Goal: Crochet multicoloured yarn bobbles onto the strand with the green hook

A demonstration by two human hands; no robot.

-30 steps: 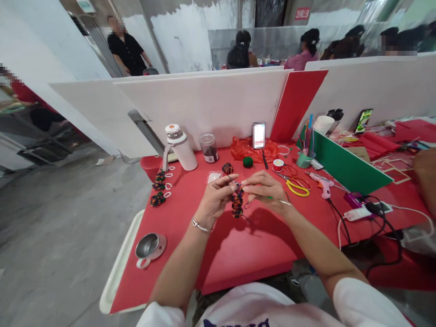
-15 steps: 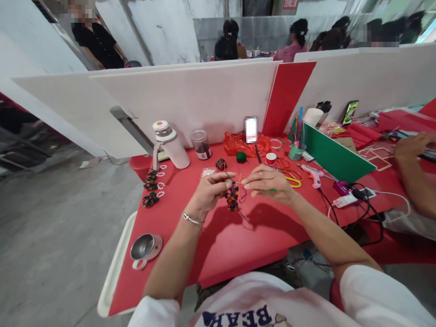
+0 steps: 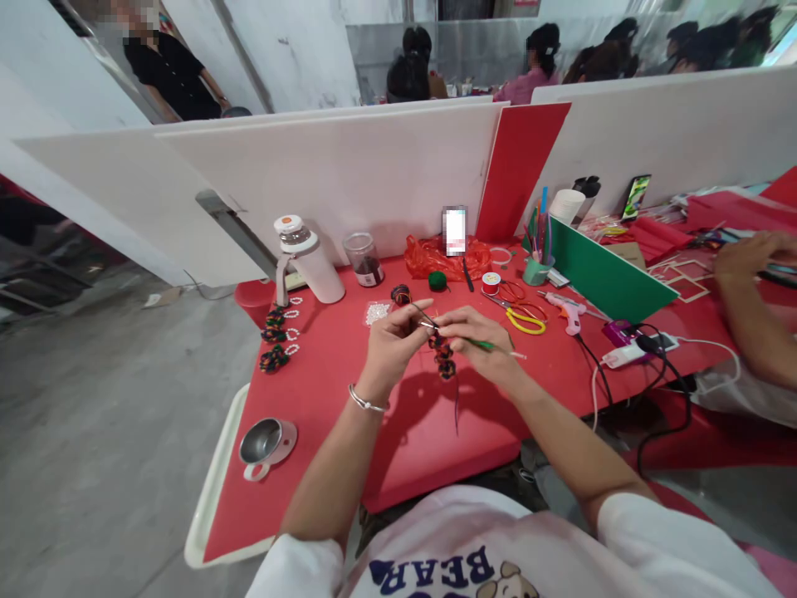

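My left hand (image 3: 398, 336) is closed, pinching the top of a small dark crochet piece (image 3: 444, 362) flecked with orange and red. A strand of dark yarn runs over its forefinger. Close beside it, my right hand (image 3: 478, 342) is closed around a crochet hook (image 3: 482, 344) with a green grip. The hook's thin metal tip meets the work between my fingertips. The crochet piece hangs below the hands, and a loose dark tail (image 3: 457, 407) trails from it. Behind my left hand lies a ball of multicoloured yarn (image 3: 400, 295), near a packet of white beads (image 3: 377, 312).
Scissors with yellow handles (image 3: 526, 322), a thread spool (image 3: 491, 284), a green yarn ball (image 3: 437, 281) and a glue gun (image 3: 568, 312) lie beyond my hands. A steel cup (image 3: 267, 447), a flask (image 3: 311, 264) and finished pieces (image 3: 274, 358) stand left. A co-worker's arm (image 3: 747, 307) is at right.
My right hand has come in against my left, bringing the hook tip to the work. The hook's green grip and rear end now show more. The view has shifted slightly.
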